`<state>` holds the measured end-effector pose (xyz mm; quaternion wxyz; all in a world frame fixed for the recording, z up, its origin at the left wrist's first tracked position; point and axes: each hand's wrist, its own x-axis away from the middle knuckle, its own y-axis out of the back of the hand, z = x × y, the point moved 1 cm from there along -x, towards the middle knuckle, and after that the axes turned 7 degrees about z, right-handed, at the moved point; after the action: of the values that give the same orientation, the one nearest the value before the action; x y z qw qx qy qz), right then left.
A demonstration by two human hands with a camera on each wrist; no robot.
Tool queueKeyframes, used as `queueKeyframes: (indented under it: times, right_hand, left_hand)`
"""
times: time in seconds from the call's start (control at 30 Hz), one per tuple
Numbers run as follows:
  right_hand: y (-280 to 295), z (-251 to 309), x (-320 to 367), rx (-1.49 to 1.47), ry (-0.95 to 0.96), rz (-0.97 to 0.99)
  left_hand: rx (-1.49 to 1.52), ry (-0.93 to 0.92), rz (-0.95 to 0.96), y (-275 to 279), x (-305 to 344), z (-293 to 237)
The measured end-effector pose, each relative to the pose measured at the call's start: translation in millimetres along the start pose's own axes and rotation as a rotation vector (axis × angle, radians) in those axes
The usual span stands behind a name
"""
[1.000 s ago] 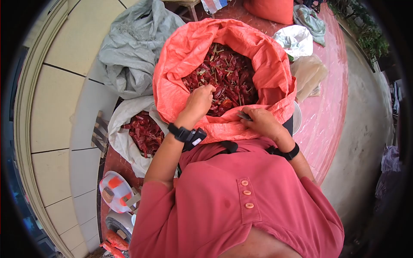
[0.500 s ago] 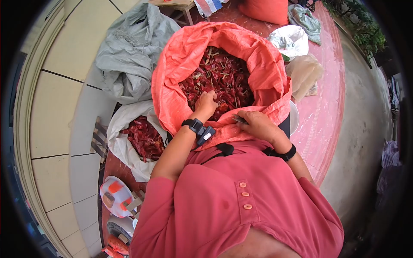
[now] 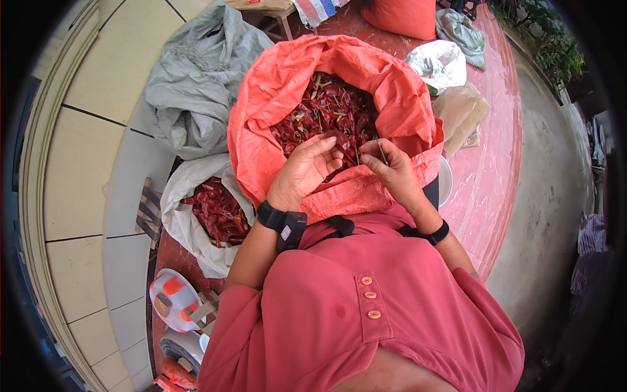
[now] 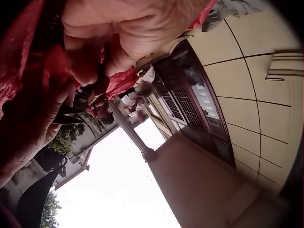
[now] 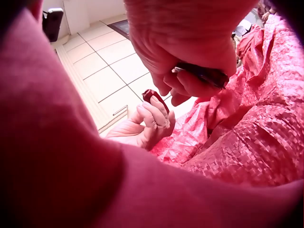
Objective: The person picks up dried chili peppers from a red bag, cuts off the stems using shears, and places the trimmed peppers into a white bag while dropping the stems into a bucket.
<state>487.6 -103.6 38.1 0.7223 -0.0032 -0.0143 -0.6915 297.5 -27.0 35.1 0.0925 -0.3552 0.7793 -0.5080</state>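
My left hand point(image 3: 305, 171) is raised over the mouth of a big red-orange woven sack point(image 3: 271, 88), palm turned up. Between its thumb and fingers it pinches a dried red chili pepper point(image 5: 153, 96), whose dark red end stands out in the right wrist view. Close beside it on the right, my right hand point(image 3: 396, 175) grips small dark scissors point(image 5: 203, 75). Their blades point(image 4: 70, 118) point toward the left hand's fingers. Below both hands, the sack is filled with dried red chilies point(image 3: 333, 108) mixed with pale stems.
A white sack point(image 3: 179, 219) of red chilies stands at left, under a heap of grey sacks point(image 3: 189, 98). White and beige bags point(image 3: 460, 114) lie at right, near a white basin point(image 3: 445, 181). A patterned plastic stool or tub point(image 3: 175, 297) is at lower left.
My left hand reached down into the chilies, then came up with one pepper and turned palm up. The right hand lifted off the sack's near rim, bringing the scissors toward the pepper.
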Motion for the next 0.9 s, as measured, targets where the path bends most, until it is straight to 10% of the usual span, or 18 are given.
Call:
queueKeyframes:
  times: [0.37, 0.9]
  right_hand:
    - [-6.3, 25.5, -4.8, 0.085, 0.12, -0.009]
    - [-3.4, 31.2, 3.6, -0.002, 0.051, -0.075]
  left_hand:
    - [0.299, 0.194, 0.048, 4.9, -6.3, 32.3]
    - [-0.438, -0.106, -0.025, -36.5, 13.3, 25.7]
